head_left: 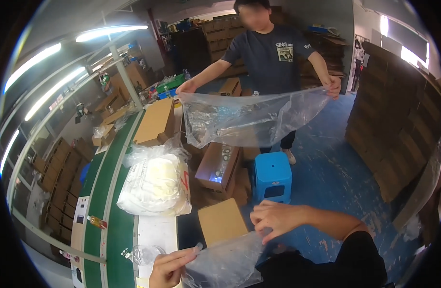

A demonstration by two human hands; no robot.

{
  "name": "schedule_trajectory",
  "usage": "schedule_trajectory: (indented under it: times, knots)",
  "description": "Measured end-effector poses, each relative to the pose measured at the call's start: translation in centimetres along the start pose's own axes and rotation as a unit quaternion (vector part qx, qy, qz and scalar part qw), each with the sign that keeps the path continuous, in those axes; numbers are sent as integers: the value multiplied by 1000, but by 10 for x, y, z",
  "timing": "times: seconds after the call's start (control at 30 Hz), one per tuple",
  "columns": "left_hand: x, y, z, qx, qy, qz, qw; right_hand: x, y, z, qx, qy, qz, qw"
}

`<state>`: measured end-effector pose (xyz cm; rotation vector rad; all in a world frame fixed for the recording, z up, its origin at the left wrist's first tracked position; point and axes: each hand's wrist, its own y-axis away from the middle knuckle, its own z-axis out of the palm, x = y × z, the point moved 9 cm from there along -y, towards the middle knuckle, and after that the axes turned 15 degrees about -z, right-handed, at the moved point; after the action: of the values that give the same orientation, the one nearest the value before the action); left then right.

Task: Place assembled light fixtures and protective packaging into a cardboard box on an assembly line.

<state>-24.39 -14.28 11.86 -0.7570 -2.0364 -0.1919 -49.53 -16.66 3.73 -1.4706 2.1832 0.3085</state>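
Note:
A clear plastic bag (225, 261) is stretched between my two hands, close to my body. My left hand (170, 269) pinches its left edge near the white tabletop. Its right upper corner is gripped by my right hand (275, 218), with the fingers curled over it. Just beyond the bag stands a closed brown cardboard box (223, 221). Opposite me, a person in a dark T-shirt (271, 57) spreads a larger clear plastic bag (230, 120) between both hands, above an open carton (218, 173) with shiny things inside.
A full white plastic sack (155, 185) rests at the green conveyor's (117, 192) edge, near a long carton (154, 121). A blue stool (272, 177) stands on the blue floor. Flattened cardboard (388, 120) is stacked at the right. A small bottle (96, 222) lies on the conveyor.

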Motion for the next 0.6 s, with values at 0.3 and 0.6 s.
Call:
schedule_trajectory:
  times: [0.3,0.6]
  knots:
    - [6,-142,18,255,-163,8,953,99,152,-37,111,-207,84,968]
    - [-13,-285,71,224,-51,-19,973,188,293,-130,369,57,214,903]
